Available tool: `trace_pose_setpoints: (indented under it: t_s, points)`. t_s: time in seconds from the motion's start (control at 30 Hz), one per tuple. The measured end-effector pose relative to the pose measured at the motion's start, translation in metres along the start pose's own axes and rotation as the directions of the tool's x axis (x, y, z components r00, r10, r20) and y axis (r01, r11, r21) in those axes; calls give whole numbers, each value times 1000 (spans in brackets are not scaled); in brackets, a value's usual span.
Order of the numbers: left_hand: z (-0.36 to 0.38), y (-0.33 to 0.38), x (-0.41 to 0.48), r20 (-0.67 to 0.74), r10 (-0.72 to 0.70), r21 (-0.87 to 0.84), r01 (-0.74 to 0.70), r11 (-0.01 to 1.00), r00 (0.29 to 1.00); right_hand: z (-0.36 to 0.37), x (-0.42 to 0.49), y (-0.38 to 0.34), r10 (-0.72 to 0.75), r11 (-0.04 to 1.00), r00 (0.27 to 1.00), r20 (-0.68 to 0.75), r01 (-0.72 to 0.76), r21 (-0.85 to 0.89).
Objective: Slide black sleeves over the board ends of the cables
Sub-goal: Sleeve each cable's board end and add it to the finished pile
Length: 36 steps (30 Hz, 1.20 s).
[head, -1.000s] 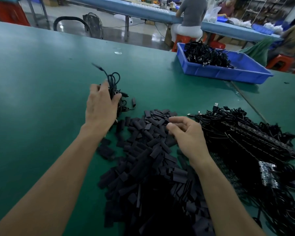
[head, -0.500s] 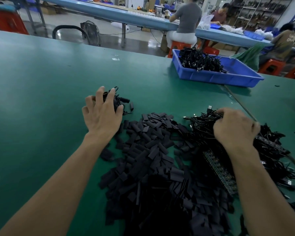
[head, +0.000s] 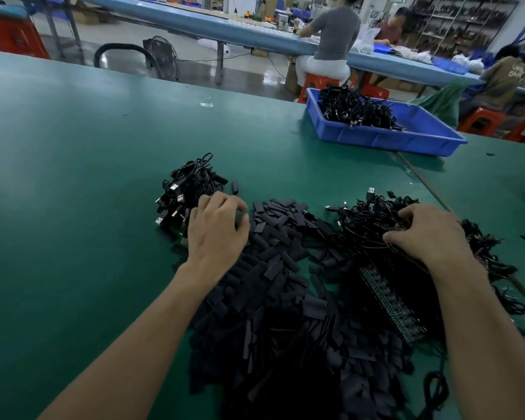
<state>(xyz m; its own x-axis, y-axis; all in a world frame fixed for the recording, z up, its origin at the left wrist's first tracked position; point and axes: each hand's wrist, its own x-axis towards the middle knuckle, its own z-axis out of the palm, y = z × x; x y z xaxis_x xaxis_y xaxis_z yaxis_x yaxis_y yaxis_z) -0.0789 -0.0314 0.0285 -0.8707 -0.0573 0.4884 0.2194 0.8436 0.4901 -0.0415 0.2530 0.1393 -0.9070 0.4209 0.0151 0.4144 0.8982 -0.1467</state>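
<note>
Gripping cables (head: 365, 228) with right hand (head: 431, 237) fingers; left hand (head: 217, 234) fingers curl on sleeves (head: 273, 268), hold unclear; bin (head: 385, 138) beyond.

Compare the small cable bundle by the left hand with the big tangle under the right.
The small black cable bundle is compact, silver USB plugs showing; the big black cable tangle sprawls, with circuit boards. The right hand grips the tangle, not the bundle. Both lie on the green table.
</note>
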Motion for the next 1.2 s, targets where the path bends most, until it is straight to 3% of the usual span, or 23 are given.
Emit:
trace_pose_setpoints:
  t_s: [0.17,0.33,0.57,0.7,1.0,1.1,1.2]
  points:
    - [9,4,-9,91,-46,-112,57,992,995,5,5,1,-108,994,994,1,108,-2]
    - [15,4,-16,134,-50,-158,71,985,990,2,9,0,-168,966,959,-228,207,156]
    - [0,31,-15,274,142,-458,0,889,951,-2,-11,-48,-289,875,790,-541,446,185]
    - [-13,60,-20,238,253,-559,-81,825,938,-4,-20,-77,-297,796,718,-630,551,252]
    - [-14,86,-36,326,270,-522,-66,850,906,9,-23,-95,-119,716,830,-545,452,532]
    - [-9,85,-40,353,269,-464,-82,882,896,11,-16,-95,-14,614,899,-438,354,706]
    - [-9,81,-37,244,249,-493,-101,864,937,15,-12,-90,68,515,947,-313,235,824]
